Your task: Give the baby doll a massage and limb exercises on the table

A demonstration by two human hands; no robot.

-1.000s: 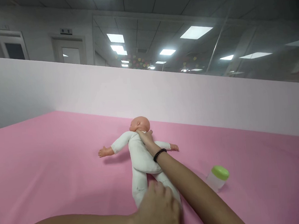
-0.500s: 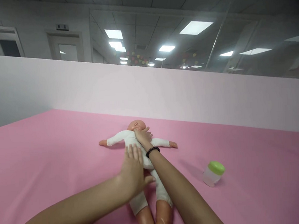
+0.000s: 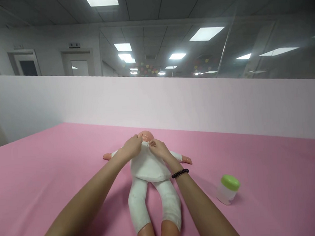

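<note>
A baby doll (image 3: 147, 133) lies on its back on the pink surface, arms spread and legs towards me. White cloth (image 3: 150, 165) covers its torso, upper arms and thighs. My left hand (image 3: 134, 146) is closed at the doll's neckline on the left, fingers curled on the cloth's upper edge. Across from it, my right hand (image 3: 159, 148), with a black coiled band on the wrist, pinches the cloth just under the chin. The doll's shoulders are partly hidden behind my hands.
A clear jar (image 3: 224, 194) with a green lid (image 3: 230, 182) stands tilted-looking to the right of the doll. The pink surface (image 3: 258, 168) ends at a low white wall (image 3: 199, 100) at the back. Glass panels and lit ceiling lamps rise behind it.
My left hand has moved up from above the doll's belly to its neckline and closed. My right hand has shifted slightly right and down, its fingers now pinching. The doll's torso and legs are more exposed.
</note>
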